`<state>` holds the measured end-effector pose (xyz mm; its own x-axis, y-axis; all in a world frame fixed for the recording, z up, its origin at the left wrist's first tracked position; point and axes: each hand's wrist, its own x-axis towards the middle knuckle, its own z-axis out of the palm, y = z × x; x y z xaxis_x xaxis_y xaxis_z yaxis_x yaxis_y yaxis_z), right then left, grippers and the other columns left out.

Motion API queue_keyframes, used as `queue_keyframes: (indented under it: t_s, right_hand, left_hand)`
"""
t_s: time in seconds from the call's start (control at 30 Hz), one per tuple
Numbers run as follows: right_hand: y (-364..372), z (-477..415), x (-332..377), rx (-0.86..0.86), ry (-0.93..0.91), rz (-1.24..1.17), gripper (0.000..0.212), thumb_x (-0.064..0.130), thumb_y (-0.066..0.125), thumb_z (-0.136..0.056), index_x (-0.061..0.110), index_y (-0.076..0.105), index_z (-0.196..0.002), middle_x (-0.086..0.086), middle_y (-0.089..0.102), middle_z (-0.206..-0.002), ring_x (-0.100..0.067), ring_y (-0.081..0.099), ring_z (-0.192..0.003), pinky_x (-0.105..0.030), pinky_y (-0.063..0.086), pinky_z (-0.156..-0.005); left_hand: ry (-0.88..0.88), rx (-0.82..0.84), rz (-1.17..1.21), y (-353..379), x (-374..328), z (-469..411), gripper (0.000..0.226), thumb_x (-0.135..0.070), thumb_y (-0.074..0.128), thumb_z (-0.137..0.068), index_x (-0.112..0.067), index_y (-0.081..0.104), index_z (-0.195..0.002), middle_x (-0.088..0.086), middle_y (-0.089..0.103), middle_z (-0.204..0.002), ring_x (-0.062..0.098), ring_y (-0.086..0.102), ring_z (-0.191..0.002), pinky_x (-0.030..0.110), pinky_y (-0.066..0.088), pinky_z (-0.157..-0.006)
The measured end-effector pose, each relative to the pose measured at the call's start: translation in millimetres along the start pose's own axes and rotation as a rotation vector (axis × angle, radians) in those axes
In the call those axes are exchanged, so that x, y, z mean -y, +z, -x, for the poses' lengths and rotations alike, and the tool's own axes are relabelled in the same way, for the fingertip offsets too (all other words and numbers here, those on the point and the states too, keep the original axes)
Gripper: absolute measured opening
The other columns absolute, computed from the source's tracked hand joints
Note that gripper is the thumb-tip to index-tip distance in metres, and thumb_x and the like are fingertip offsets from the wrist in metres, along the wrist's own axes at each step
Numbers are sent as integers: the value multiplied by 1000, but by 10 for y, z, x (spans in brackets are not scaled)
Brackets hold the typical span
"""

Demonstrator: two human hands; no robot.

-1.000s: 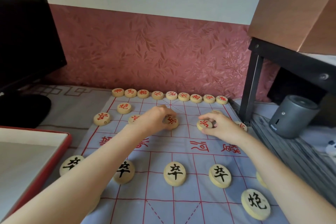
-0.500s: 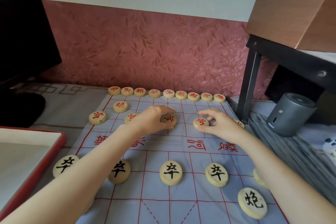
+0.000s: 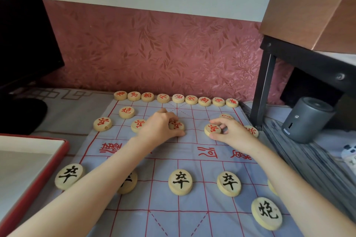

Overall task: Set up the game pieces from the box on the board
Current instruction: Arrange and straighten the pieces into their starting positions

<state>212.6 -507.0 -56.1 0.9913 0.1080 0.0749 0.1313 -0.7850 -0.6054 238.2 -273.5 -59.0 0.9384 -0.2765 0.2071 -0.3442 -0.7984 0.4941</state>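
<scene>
Left hand (image 3: 159,127): pinching the centre soldier (image 3: 176,126) on the board (image 3: 192,152).
Right hand (image 3: 234,133): gripping another soldier (image 3: 212,129).
Risk: cloth is wrinkling, so sliding could be dragging neighbours off their crossings; forearms are crossing over the black pieces (image 3: 180,182).
Box (image 3: 28,159): sitting left, seemingly emptied.
Room: patterned red wall, monitor (image 3: 27,31) left, grey cylinder (image 3: 306,119) right.

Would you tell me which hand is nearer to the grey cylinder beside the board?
Right. The right hand rests on a red-lettered piece near the board's right edge, a short way left of the grey cylinder. The left hand sits at mid-board, farther away.
</scene>
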Motion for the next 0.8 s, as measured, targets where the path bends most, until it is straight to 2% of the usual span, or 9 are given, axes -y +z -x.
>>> queue_keyframes:
  t_s: [0.17, 0.37, 0.47, 0.63, 0.8]
  right_hand:
    - [7, 7, 0, -6, -1, 0, 44, 25, 70, -81, 23, 56, -122, 24, 46, -94, -5, 50, -97, -26, 44, -89]
    - [15, 5, -23, -3, 17, -40, 54, 22, 73, -79, 20, 52, -128, 14, 50, -107, -7, 50, -102, -31, 45, -95]
    - [18, -7, -55, -6, 23, -24, 51, 25, 74, -77, 24, 55, -125, 11, 54, -107, -10, 54, -103, -37, 48, -96]
    - [-2, -27, -58, 30, 34, -28, 49, 21, 70, -81, 26, 53, -127, 12, 52, -110, -11, 52, -114, -34, 45, -100]
    - [0, -21, -70, 47, 50, -55, 50, 20, 68, -82, 28, 52, -128, 6, 55, -124, -11, 51, -118, -37, 44, -102]
  left_hand:
    - [-27, -32, 1, 29, -12, 11, 60, -50, 74, -66, -18, 60, -115, 3, 53, -111, 23, 57, -95, 39, 52, -81]
    - [-38, 10, 44, 13, 11, 3, 65, -52, 75, -64, -18, 58, -117, 2, 58, -113, 20, 55, -100, 33, 49, -84]
    - [-33, 21, 55, -5, 46, -7, 59, -48, 74, -68, -19, 60, -117, 2, 62, -113, 18, 56, -100, 28, 47, -83]
    - [-31, 30, 62, -14, 64, -15, 50, -45, 73, -72, -22, 61, -115, 0, 62, -111, 15, 57, -97, 30, 51, -83]
    - [-16, 9, 60, -8, 50, 11, 49, -42, 73, -72, -20, 61, -115, 0, 61, -110, 14, 55, -92, 28, 50, -79]
